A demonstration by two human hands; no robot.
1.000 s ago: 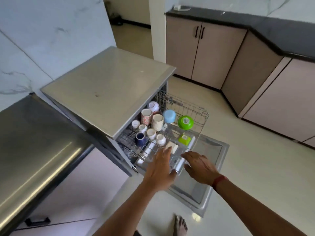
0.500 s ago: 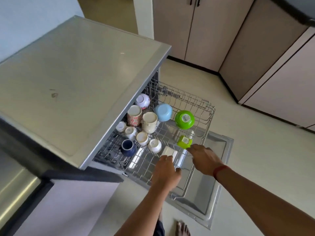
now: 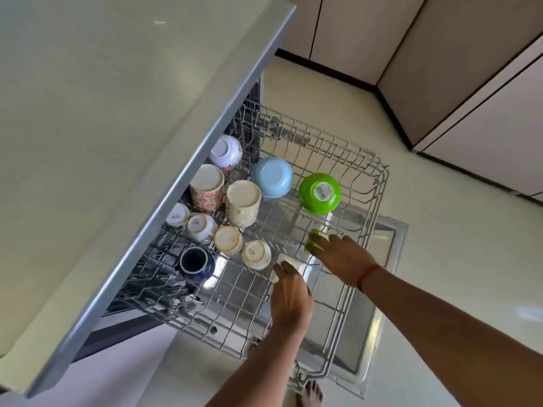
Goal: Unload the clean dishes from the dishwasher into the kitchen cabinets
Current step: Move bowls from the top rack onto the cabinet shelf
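Both hands reach into the pulled-out dishwasher rack (image 3: 346, 304). Left hand (image 3: 291, 298) closes its fingers on a small white dish (image 3: 289, 264) at the rack's middle. Right hand (image 3: 340, 259), just to the right, grips a small green cup (image 3: 313, 243). Farther off sit a green bowl (image 3: 319, 193), a blue bowl (image 3: 272, 177) and upturned mugs at left.

A home kitchen: an open dishwasher's wire rack (image 3: 338, 160) holds upturned cups and bowls, with beige base cabinets (image 3: 484, 92) far right.
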